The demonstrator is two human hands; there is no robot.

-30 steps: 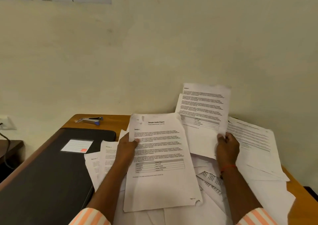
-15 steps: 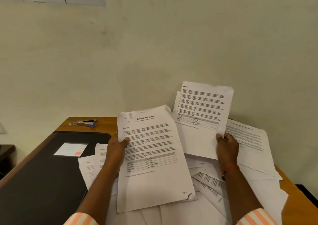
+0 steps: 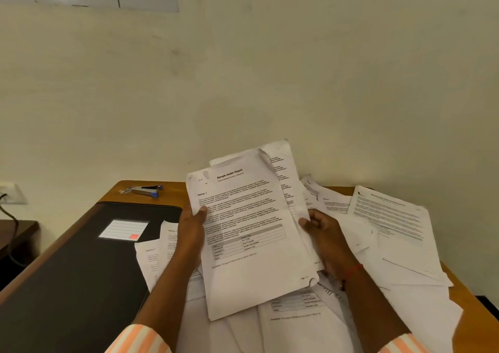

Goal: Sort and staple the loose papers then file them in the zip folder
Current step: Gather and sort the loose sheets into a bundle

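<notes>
**Two pages held up above a heap of paper**

Both hands were raised off the tabletop (image 3: 172,194), holding printed pages between them. The left hand (image 3: 193,225) gripped the left edge of the front sheet (image 3: 251,244), thumb laid across the print and fingers hidden behind. That page was headed "Sample Health Report" and had a small table in its lower half. The right hand (image 3: 321,233) pinched the right edge, thumb on the face. A second sheet (image 3: 280,169) stood behind the first, its top and right margin showing past it. Whether more pages were in the bundle, I couldn't tell.

Beneath the hands and off to their right lay the loose papers (image 3: 391,244), overlapping at all angles. A few poked out to the left of the left forearm. Further left of that hand lay the zip folder (image 3: 67,271), black and flat, with a white label (image 3: 124,229) on its cover. Beyond the left hand, close to the wall, the stapler (image 3: 145,190) lay on bare wood. A red thread (image 3: 353,270) circled the right wrist, and striped sleeves (image 3: 137,339) showed nearest me.
</notes>
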